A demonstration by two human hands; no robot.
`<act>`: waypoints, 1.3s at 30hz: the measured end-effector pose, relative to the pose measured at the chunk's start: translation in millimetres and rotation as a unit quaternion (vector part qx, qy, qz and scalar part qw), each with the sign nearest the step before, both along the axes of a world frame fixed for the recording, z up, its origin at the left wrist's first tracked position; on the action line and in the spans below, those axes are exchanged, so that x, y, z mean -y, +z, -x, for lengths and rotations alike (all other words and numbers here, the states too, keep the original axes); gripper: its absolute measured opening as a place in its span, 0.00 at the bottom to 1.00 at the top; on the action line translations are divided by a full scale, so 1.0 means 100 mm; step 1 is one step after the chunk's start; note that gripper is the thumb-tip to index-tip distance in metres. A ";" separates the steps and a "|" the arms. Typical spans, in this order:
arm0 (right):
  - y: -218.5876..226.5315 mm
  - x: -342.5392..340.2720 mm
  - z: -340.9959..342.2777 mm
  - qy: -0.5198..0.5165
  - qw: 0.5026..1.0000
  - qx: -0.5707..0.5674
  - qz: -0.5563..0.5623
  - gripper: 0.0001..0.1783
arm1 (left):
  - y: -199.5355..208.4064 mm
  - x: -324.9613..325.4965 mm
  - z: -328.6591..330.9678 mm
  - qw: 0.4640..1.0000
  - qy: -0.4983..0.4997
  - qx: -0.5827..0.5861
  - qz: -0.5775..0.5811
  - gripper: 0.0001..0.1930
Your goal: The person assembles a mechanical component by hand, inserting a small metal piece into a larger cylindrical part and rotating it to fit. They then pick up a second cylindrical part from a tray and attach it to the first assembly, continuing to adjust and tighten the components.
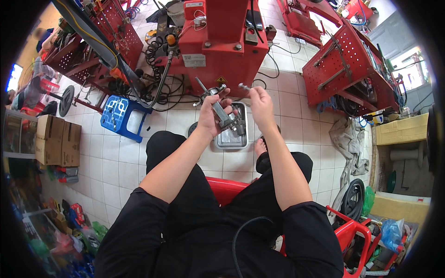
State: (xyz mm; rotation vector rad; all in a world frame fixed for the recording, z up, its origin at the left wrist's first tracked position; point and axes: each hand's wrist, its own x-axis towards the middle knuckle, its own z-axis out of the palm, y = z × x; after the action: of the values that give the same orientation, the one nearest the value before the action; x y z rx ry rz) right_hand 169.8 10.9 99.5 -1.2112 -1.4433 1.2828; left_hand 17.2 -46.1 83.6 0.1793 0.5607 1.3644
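— Which way does the tool (221, 109) run?
— Long axis slants from upper left to lower right, above the tray (231, 139), left hand (211, 116) wrapped around it.
— The right hand (260, 104)?
— Fingertips pinch a small bolt (244, 86), held just beside the tool.

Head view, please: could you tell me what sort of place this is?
Probably a repair workshop: red pegboard tool racks, a red machine with hoses, and a metal part held in the left hand.

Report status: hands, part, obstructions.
Left hand gripping metal assembly. Right hand pinching small bolt, apart from it. Metal tray on floor below. Nothing between them.
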 end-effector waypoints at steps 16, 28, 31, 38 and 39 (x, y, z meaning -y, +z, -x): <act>-0.01 -0.04 -0.06 -0.005 0.999 0.033 0.021 0.14 | 0.03 -0.01 -0.03 0.998 0.035 -0.021 0.043 0.23; 0.04 -0.02 -0.06 0.006 1.000 0.019 0.010 0.12 | 0.01 -0.03 -0.02 0.998 0.044 -0.014 0.044 0.22; 0.03 0.06 0.01 0.053 0.999 -0.002 -0.012 0.12 | 0.07 -0.03 -0.02 0.999 0.039 -0.011 0.028 0.21; 0.03 -0.08 -0.06 -0.044 0.997 0.046 -0.037 0.12 | -0.06 -0.03 0.00 0.999 0.029 -0.016 0.039 0.22; 0.03 -0.07 -0.07 -0.024 0.998 0.047 -0.033 0.12 | -0.04 -0.03 -0.01 0.997 0.040 -0.022 0.054 0.22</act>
State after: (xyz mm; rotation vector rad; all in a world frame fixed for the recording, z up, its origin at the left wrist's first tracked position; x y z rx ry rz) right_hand 177.0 17.8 102.1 -1.2680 -1.5022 1.1498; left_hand 17.8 -43.0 79.7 0.0999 0.6840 1.4062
